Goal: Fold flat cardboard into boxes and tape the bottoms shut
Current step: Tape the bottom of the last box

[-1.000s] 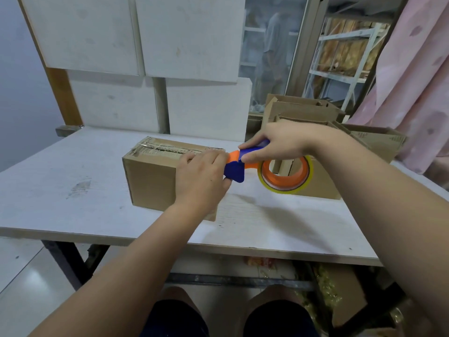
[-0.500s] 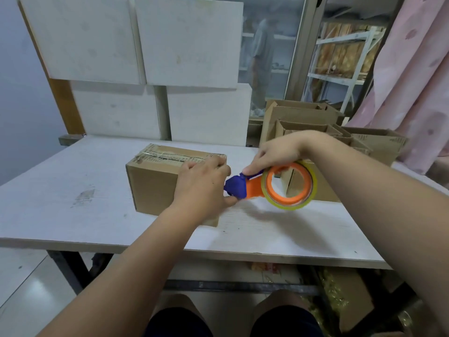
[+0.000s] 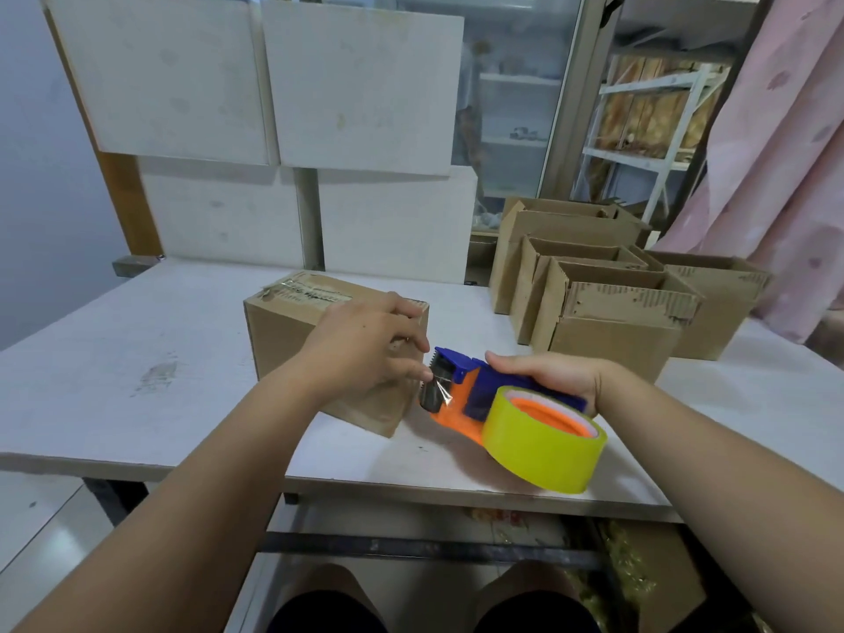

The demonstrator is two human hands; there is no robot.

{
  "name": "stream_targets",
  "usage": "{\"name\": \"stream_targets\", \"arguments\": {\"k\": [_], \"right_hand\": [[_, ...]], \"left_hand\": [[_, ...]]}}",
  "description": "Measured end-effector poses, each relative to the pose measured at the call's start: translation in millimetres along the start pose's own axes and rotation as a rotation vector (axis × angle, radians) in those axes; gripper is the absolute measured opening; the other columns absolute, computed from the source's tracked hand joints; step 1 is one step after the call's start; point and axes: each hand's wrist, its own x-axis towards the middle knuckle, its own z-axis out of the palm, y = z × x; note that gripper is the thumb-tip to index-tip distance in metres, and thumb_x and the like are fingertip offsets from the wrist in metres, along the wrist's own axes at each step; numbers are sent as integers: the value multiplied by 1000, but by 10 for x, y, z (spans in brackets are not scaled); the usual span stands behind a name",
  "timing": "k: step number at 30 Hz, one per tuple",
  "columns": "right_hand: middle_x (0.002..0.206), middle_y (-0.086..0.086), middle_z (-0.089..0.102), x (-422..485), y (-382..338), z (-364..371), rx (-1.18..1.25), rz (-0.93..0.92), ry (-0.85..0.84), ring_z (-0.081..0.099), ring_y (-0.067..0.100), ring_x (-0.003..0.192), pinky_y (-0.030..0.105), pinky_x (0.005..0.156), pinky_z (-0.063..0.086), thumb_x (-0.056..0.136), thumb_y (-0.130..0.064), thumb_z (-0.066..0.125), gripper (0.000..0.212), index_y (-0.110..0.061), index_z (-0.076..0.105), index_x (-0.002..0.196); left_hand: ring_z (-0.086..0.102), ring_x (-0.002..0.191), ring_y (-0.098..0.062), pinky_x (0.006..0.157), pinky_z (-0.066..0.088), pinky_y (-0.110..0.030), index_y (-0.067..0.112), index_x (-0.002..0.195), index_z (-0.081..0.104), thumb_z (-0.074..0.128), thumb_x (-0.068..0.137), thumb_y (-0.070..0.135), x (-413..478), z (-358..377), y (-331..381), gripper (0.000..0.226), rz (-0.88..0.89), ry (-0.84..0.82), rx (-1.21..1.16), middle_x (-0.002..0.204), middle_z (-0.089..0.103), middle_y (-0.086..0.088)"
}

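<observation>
A closed cardboard box (image 3: 283,331) lies on the white table (image 3: 137,349), a strip of clear tape running along its top seam. My left hand (image 3: 365,347) rests on the box's right end, fingers bent over the top edge and right face, thumb tip by the loose tape end. My right hand (image 3: 552,374) grips the blue handle of an orange and blue tape dispenser (image 3: 461,395), just right of the box and tilted. Its yellow tape roll (image 3: 539,440) faces me. The cutter end points at the box's right face.
Several open cardboard boxes (image 3: 612,326) stand in a cluster at the table's back right. White panels (image 3: 356,89) rise behind the table. A pink curtain (image 3: 785,153) hangs at the right. The table's front edge (image 3: 411,488) runs above my knees.
The dispenser has come off the box's right end, dropped lower and turned so the roll faces me. My left hand has stayed on the box's right end.
</observation>
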Motion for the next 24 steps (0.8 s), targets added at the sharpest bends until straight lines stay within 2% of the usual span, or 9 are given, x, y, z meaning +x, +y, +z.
{"name": "stream_targets", "arguments": {"k": [2,4,7,10,13,15,17,20,24], "right_hand": [[95,9,73,30,64,20,23,-3,70,70,21,76,31,70,57,71,-58,69,55,-11,74,98],[96,13,72,41,101,17,56,-1,119,71,25,75,31,66,57,79,-54,54,58,-8,66,111],[111,21,67,21,92,18,60,-12,146,70,30,83,33,66,58,82,-55,50,70,-4,54,130],[121,22,60,17,107,-31,59,-19,237,63,31,91,35,75,56,78,-56,56,79,-3,49,137],[109,20,65,32,168,-79,53,-31,259,65,31,87,36,76,55,77,-54,58,75,-2,55,130],[101,23,68,15,191,-82,76,-22,212,69,32,81,38,73,57,78,-52,57,64,0,65,114],[97,26,68,-18,199,-75,138,6,140,70,35,76,39,65,59,82,-52,53,59,2,71,99],[102,27,66,-29,230,-85,179,13,69,68,38,80,40,65,57,85,-56,47,64,2,70,101],[102,26,66,-20,247,-101,187,-5,90,68,37,81,40,69,56,82,-58,49,66,2,67,103]], "left_hand": [[46,122,-10,95,34,-31,38,112,66,63,79,56,-17,44,6,38,3,47,68,136,47,19],[46,122,-11,92,32,-31,40,126,56,56,84,57,-34,73,21,45,8,79,141,136,46,18],[45,123,-13,94,32,-33,39,143,33,47,88,58,-41,86,31,60,-5,73,196,138,44,14],[45,123,-14,94,32,-34,36,144,31,42,91,56,-38,90,30,57,-10,73,219,140,43,15],[47,121,-11,94,33,-32,36,137,45,42,94,47,-33,115,29,44,6,99,227,141,41,20],[49,120,-11,94,34,-32,36,137,46,43,94,42,-44,132,47,43,-6,127,231,142,41,20],[46,124,-13,97,32,-32,37,145,32,42,95,39,-54,135,79,51,-29,129,241,148,34,18],[33,134,-13,107,25,-32,34,151,11,38,95,37,-47,154,100,62,-80,99,265,157,18,13],[34,134,-13,107,21,-30,33,146,32,42,93,30,-41,183,103,54,-71,129,228,151,32,15]]}}
